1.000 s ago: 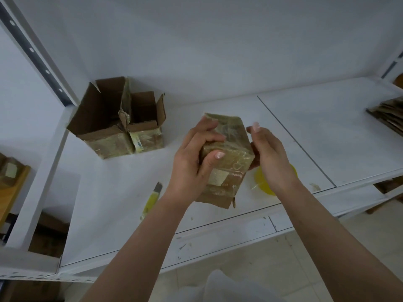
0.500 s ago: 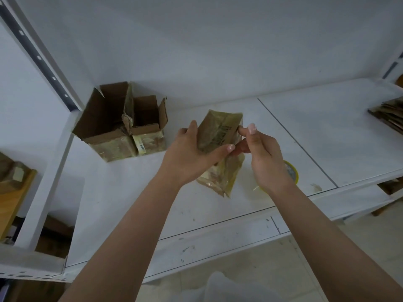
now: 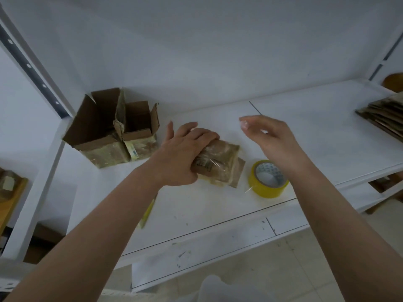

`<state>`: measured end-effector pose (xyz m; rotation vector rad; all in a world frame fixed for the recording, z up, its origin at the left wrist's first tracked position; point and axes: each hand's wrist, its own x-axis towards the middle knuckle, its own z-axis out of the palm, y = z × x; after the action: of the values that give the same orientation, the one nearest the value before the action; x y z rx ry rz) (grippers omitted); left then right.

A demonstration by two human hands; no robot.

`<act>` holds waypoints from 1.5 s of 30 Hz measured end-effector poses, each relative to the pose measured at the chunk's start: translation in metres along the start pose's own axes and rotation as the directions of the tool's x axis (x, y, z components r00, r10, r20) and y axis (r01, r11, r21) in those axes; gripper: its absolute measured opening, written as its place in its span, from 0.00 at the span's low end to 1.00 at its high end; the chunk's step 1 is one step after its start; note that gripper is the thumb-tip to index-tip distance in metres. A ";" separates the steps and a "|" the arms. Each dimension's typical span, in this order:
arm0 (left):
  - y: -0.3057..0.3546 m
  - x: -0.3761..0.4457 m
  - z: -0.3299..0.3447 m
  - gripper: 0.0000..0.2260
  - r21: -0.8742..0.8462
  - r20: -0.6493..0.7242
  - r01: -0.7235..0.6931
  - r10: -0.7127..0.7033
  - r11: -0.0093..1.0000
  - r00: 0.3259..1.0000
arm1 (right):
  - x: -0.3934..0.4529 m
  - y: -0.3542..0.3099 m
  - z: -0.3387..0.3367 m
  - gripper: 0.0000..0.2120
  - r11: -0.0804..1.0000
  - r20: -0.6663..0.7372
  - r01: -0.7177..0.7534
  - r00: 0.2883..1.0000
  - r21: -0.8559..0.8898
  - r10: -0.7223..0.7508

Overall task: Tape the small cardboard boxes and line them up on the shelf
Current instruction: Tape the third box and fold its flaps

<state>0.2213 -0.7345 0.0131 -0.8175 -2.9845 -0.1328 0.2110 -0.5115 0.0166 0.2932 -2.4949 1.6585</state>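
A small tape-covered cardboard box (image 3: 220, 164) lies flattened on the white shelf (image 3: 327, 136). My left hand (image 3: 183, 153) grips its left end, fingers curled over the top. Blurred, my right hand (image 3: 268, 136) hovers above the shelf to the right of the box, fingers relaxed and holding nothing. A yellow roll of tape (image 3: 267, 178) lies flat just right of the box. Two small open boxes (image 3: 113, 131) stand side by side at the back left of the shelf.
A yellow utility knife (image 3: 148, 211) lies on the shelf under my left forearm, mostly hidden. A stack of flattened cardboard (image 3: 383, 114) sits at the far right. The shelf's upright post (image 3: 32, 68) rises at the left. Floor shows below the front edge.
The box has gone from held up in both hands to lying on the shelf. My right hand let go and lifted away to the right. The tape roll is now uncovered.
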 end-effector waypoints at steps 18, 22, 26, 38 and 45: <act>-0.017 -0.005 0.061 0.26 -0.486 -0.282 0.046 -0.206 0.873 0.937 | -0.035 0.055 0.059 0.20 0.977 0.002 -0.210 0.978 0.033 0.210; -0.008 -0.009 0.055 0.15 -0.693 -0.354 -0.039 -0.292 0.720 0.888 | -0.037 0.053 0.056 0.14 0.996 0.005 0.036 0.999 -0.082 -0.036; 0.005 -0.019 0.057 0.15 -0.753 -0.173 0.041 -0.258 0.657 0.951 | -0.040 0.060 0.060 0.12 0.997 0.007 0.055 0.998 -0.057 -0.055; 0.008 -0.025 0.063 0.21 -0.588 -0.218 -0.024 -0.129 0.809 0.967 | -0.048 0.070 0.059 0.28 0.898 0.110 0.333 0.943 -0.287 -0.314; 0.005 -0.029 0.064 0.22 -0.596 -0.205 -0.012 -0.138 0.803 0.969 | -0.058 0.071 0.077 0.28 0.898 0.152 0.301 0.952 -0.321 -0.265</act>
<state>0.2471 -0.7391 -0.0517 -0.6631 -2.7366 -1.1347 0.2508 -0.5513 -0.0891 0.6799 -2.6007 1.1034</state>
